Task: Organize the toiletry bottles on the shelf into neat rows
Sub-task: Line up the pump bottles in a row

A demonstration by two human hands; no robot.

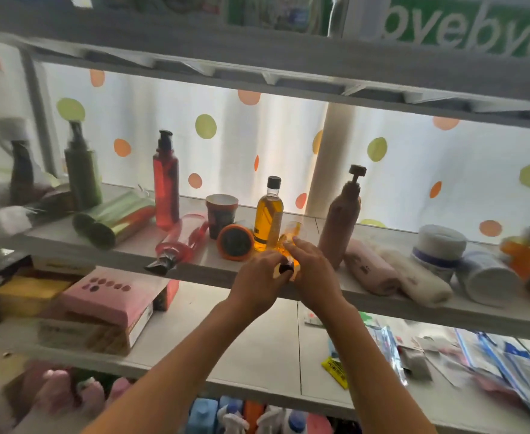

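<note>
Head view: both hands meet at the front edge of the shelf [194, 270], on a small amber bottle lying on its side [288, 245] just in front of the upright amber bottle [268, 214]. The left hand [262, 277] curls its fingers round the dark cap end, and the right hand [309, 270] lies over the body with fingers curved about it. The lying bottle sits at the very lip, so a loose grip could send it over the edge onto the lower shelf. Swinging it upright could also knock the upright amber bottle, or the orange-rimmed jar [235, 242] to its left. Further left lie a toppled pink pump bottle [179, 242] and a green tube [113, 220]. To its right stands a tall pink pump bottle [340, 220], with rolled pale tubes [395, 277] lying beyond, crowding the landing space.
</note>
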